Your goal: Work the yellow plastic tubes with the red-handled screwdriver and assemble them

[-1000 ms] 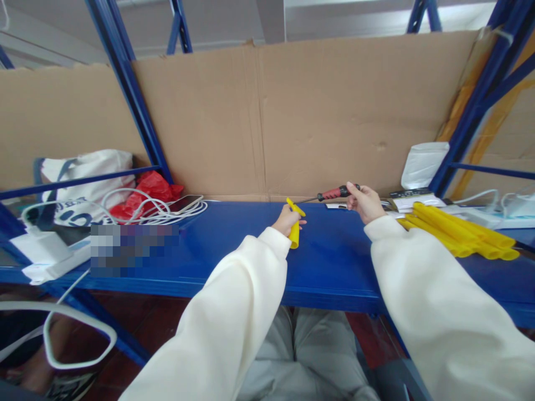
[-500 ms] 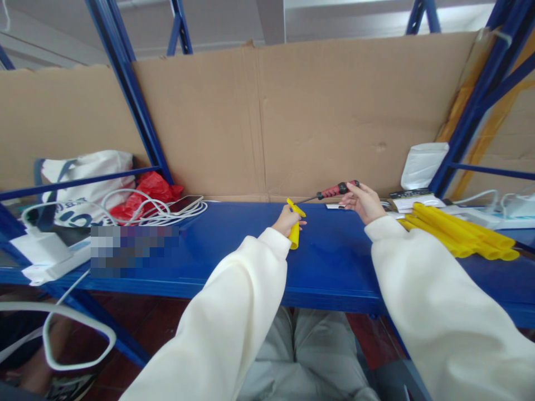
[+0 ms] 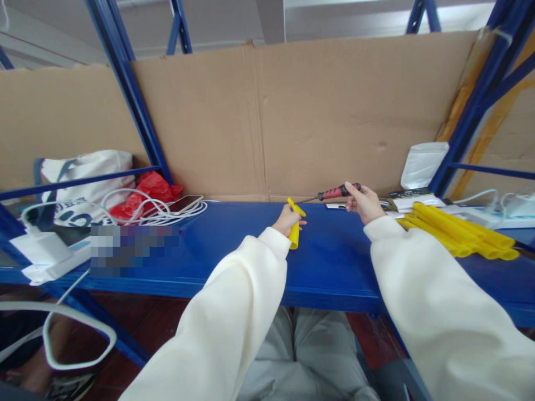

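My left hand (image 3: 286,219) is closed around a yellow plastic tube (image 3: 295,236) with a wider yellow crosspiece (image 3: 296,207) at its top, held upright just over the blue shelf. A screwdriver (image 3: 333,192) with a red and black handle is pinched at its handle end by my right hand (image 3: 363,201). Its thin shaft points left, with the tip at the yellow crosspiece; whether it sits in a screw there is too small to tell. Behind the screwdriver, a small white and black item (image 3: 335,206) lies at the shelf's back edge.
Several yellow tubes (image 3: 463,231) lie stacked at the right, beside a power strip (image 3: 489,218). White cables (image 3: 184,209), a red plastic bag (image 3: 152,189) and a white cloth bag (image 3: 92,172) are at the left. A cardboard sheet (image 3: 334,117) stands behind the blue shelf (image 3: 242,239).
My right thumb and fingers have shifted on the screwdriver handle, and the screwdriver has moved very slightly right. My left hand and the yellow tube have stayed in place.
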`<state>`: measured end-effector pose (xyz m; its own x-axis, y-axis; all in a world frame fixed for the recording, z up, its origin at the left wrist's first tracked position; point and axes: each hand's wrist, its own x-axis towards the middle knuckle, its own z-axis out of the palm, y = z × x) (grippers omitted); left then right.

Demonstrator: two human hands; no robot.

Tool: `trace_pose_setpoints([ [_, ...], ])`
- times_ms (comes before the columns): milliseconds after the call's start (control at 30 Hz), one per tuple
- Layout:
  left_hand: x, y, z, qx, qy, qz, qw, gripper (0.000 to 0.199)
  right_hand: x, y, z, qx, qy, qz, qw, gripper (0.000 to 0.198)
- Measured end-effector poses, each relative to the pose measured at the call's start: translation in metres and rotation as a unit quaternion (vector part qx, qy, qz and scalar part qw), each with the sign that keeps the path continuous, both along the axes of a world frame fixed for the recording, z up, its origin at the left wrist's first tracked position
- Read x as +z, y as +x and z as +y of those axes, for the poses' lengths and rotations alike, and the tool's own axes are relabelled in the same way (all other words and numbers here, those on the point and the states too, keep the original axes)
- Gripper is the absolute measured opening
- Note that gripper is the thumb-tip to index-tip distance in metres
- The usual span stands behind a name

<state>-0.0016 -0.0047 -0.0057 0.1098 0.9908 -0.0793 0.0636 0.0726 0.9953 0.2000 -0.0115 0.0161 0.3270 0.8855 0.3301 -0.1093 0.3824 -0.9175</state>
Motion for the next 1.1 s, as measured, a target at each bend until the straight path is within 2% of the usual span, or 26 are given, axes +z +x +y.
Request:
trace_pose_setpoints([
  [300,0.0030,0.0027,-0.0035,-0.026,0.005,0.036,0.999,0.051,0.0027,0.0018,0.0003,-0.004,0.023,0.021,1.000,0.045],
  [500,0.0007,0.0029,-0.0008,-0.014,0.011,0.047,0.999,0.053,0.0018,0.0002,-0.0029,-0.014,0.000,0.020,1.000,0.046],
  [800,-0.0018,0.0033,0.0013,-0.016,0.015,0.043,0.999,0.052,0.0045,-0.0001,-0.0041,0.043,0.010,-0.001,0.999,0.043],
  [967,-0.0032,0.0027,0.0030,-0.021,0.020,0.054,0.998,0.048,0.0019,0.0014,-0.0015,0.013,0.019,0.006,1.000,0.049],
  [1100,-0.0029,0.0028,0.0027,-0.020,0.024,0.056,0.998,0.050,0.0005,0.0004,-0.0013,0.006,-0.013,0.006,1.000,0.047],
])
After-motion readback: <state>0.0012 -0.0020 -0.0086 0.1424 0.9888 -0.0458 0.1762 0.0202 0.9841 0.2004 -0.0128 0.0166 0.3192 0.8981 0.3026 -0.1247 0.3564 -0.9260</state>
